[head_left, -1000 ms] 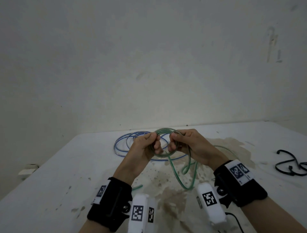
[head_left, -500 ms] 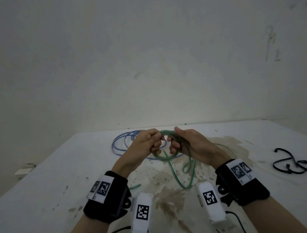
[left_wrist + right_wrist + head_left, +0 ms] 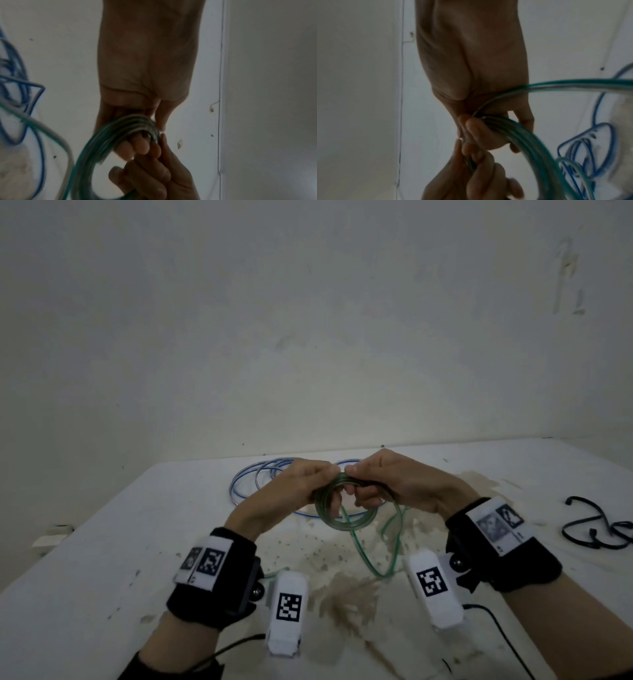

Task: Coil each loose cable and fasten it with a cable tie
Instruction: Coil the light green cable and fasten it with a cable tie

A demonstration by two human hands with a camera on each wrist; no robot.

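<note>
While held up over the bench (image 3: pixel 102 542), the green coil (image 3: pixel 337 517) is pinched at its top by both hands, left (image 3: pixel 291 487) and right (image 3: pixel 397 481), knuckles touching; blue cable (image 3: pixel 253 477) lies at 12 o'clock, black ties (image 3: pixel 596 525) at 3.

Bare room: stained table (image 3: pixel 120 542), blank wall (image 3: pixel 308 320)

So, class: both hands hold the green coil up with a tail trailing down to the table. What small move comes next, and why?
Probably wind one more loop: the left hand and right hand grip the green cable at the top of its coil, but a loose tail hangs onto the table, and I see no tie on it yet.
</note>
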